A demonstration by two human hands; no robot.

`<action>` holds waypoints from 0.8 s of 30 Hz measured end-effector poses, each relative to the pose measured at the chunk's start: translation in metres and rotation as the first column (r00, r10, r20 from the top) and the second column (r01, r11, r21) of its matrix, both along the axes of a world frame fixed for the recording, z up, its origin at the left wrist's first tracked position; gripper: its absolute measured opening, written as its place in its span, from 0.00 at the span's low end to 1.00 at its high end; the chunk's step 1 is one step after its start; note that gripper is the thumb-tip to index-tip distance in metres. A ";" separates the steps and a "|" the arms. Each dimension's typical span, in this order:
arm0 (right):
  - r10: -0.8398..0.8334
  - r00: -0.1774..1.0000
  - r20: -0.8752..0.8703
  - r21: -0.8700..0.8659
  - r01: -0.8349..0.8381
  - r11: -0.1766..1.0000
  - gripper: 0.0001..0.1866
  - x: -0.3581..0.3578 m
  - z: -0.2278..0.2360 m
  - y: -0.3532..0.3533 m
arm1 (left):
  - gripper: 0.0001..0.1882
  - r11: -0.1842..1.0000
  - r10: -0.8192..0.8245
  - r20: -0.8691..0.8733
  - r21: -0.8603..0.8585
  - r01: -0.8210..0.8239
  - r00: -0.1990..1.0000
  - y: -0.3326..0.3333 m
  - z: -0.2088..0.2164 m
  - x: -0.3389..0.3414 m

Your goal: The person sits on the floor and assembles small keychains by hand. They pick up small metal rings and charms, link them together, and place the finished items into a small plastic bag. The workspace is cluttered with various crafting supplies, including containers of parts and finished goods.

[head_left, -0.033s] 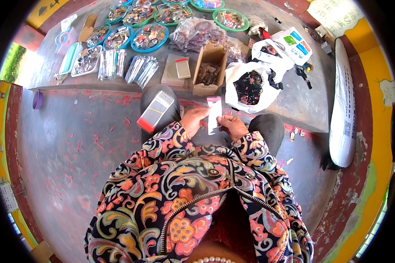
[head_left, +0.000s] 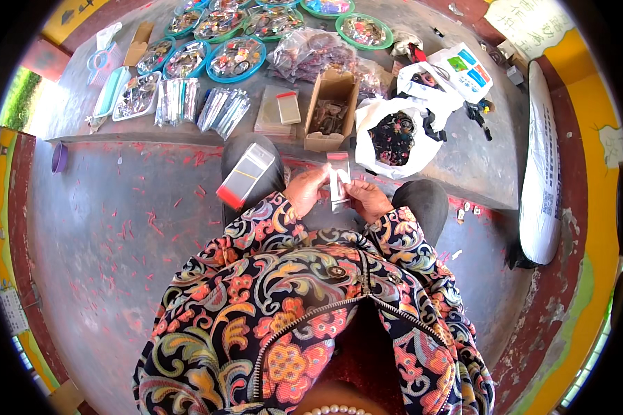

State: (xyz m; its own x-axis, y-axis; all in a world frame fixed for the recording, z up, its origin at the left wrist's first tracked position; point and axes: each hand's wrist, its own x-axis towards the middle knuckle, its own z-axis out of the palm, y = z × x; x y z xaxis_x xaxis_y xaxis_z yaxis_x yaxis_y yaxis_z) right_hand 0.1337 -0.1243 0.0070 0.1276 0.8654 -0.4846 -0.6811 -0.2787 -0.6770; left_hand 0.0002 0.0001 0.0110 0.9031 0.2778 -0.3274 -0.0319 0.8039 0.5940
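Note:
My left hand (head_left: 307, 191) and my right hand (head_left: 368, 200) meet in front of my lap, above my patterned sleeves. Both pinch a small clear plastic sleeve (head_left: 339, 181) with a red strip at its top, held upright between them. A stack of similar clear sleeves with a red edge (head_left: 245, 177) rests on my left knee, just left of my left hand. Beyond my hands an open cardboard box (head_left: 331, 111) holds small dark items. To its right lies an open white plastic bag (head_left: 394, 135) of dark pieces.
Round blue and green trays (head_left: 234, 58) of small trinkets line the raised ledge at the top, with clear packets (head_left: 218, 107) and a flat pile of sleeves (head_left: 278, 111) nearer. A long white object (head_left: 541, 173) lies at the right. Red scraps dot the grey floor (head_left: 118, 228).

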 end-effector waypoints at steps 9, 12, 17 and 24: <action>0.269 0.924 -0.273 0.325 -0.175 0.929 0.17 -0.007 0.006 0.001 | 0.28 0.968 -0.193 0.306 -0.096 0.232 0.932 0.002 0.019 -0.003; 0.228 0.935 -0.272 0.357 -0.122 0.926 0.17 -0.003 0.012 0.002 | 0.29 0.970 -0.193 0.435 -0.050 0.238 0.879 0.003 0.022 -0.003; 0.314 0.922 -0.227 0.349 -0.224 0.910 0.17 -0.005 0.012 0.000 | 0.25 0.969 -0.242 0.249 0.007 0.249 0.938 0.004 0.015 -0.004; 0.199 0.958 0.205 -0.141 -0.172 0.975 0.19 0.000 0.015 0.007 | 0.09 0.976 -0.160 -0.050 0.143 0.166 0.986 0.011 -0.007 -0.005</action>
State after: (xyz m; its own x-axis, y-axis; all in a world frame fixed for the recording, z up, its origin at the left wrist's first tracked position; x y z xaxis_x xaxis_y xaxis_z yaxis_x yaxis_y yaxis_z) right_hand 0.1335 -0.1171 0.0222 0.0840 0.8208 -0.5650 -0.4505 -0.4745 -0.7562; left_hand -0.0049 0.0109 0.0042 0.9279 0.1751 -0.3291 0.1172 0.7009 0.7035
